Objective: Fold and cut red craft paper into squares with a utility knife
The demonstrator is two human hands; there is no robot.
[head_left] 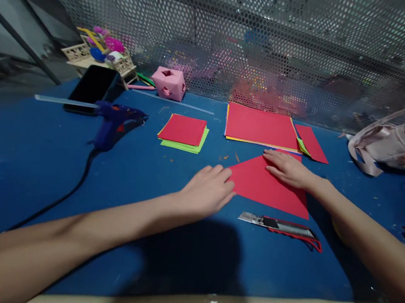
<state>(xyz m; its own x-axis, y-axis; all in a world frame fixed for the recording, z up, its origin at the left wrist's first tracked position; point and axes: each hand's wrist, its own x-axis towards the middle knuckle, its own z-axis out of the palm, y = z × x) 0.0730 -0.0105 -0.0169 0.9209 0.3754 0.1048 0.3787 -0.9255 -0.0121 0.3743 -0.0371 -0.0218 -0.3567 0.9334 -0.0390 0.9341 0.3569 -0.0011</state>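
Note:
A red sheet of paper point(269, 185) lies on the blue table, with a slanted edge running up from its left corner. My left hand point(208, 190) has its fingers curled together at that left corner; whether they pinch the paper is partly hidden. Flat on the sheet's upper right part rests my right hand point(287, 169), its fingers stretched out and slightly apart. Just below the sheet is a box cutter point(281, 226) with its blade end to the left. Behind the sheet lies a stack of larger red paper point(263, 125) over yellow and other colours.
Small red and green squares point(183, 130) are stacked left of centre. A blue glue gun point(111, 125) with a cord, a phone point(93, 87) and a pink paper shape point(169, 83) stand farther left. A bag point(402, 141) sits right, a perforated metal panel point(215, 32) behind.

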